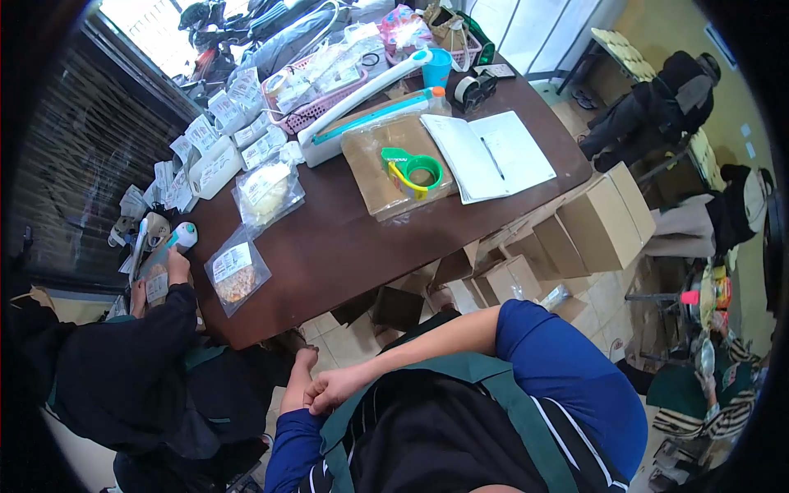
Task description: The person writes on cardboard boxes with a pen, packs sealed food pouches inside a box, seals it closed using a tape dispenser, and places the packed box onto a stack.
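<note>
Apron (436,440): nearest me, dark with green trim, to the right of my fingers.
Right fingers (319,398): curled in, touching my left forearm (294,393) beside the blue sleeve (292,440); whether they pinch the cloth, I cannot tell.
Left forearm: crosswise under the right fingers, its long axis running away from me toward the bench (329,263).
Left fingers (306,357): just beyond the right ones; I see nothing held, but cannot tell how far they are spread.
Labelled bag (237,275): on the bench, ahead and left of both hands, touching neither, left fingers nearer.
</note>
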Tool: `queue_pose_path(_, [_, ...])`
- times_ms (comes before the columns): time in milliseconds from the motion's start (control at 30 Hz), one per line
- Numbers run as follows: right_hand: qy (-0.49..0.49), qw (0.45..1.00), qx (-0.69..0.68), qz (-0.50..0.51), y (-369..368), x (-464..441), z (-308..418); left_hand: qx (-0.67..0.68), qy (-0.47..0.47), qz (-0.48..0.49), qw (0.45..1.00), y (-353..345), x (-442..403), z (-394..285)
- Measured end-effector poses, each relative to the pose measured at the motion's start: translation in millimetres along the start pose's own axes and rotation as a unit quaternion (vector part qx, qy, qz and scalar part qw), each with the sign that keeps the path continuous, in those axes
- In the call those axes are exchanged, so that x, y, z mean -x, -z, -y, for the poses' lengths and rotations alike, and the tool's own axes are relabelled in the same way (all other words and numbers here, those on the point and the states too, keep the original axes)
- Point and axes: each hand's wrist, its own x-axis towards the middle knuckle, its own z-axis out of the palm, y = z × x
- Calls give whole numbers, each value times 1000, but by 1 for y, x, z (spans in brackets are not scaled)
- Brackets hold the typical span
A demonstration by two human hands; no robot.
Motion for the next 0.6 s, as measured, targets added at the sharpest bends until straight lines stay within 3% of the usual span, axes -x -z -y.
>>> queue_pose_path(100, [-43,995,88,-30,16,19,9,-4,4,-1,1000,-1,6,-9])
queue_pose_path(167, [-37,986,161,7,21,30,10,-45,-16,-1,999,-3,4,-17])
queue_pose_path(267, [-58,984,163,35,22,41,10,-183,-89,-9,979,-9,5,-23])
queue_pose_path(333, [-99,976,175,84,16,55,24,-199,-82,-31,976,-27,15,-32])
queue_pose_path(400, [-140,960,194,146,12,68,26,-96,-18,-51,994,-56,41,-43])
queue_pose_path(467, [-111,976,56,179,13,71,19,39,32,-85,995,-61,46,-64])
queue_pose_path(533, [-130,964,-4,230,12,72,6,226,106,-135,959,-70,53,-84])
queue_pose_path(600, [-211,957,2,198,13,71,3,306,157,-140,929,-79,64,-100])
